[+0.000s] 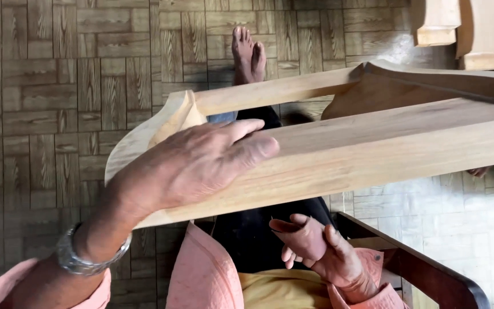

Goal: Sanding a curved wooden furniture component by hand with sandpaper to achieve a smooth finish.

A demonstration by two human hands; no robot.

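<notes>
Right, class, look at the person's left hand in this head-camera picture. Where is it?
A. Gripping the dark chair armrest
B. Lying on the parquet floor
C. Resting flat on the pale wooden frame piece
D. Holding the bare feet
C: the left hand lies palm down, fingers stretched out, on the pale wooden frame piece, which stretches across the person's lap.

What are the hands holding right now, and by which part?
The left hand rests flat on the flat board near the curved end of the pale carved wooden frame. The right hand is below the frame, curled, holding nothing visible.
</notes>
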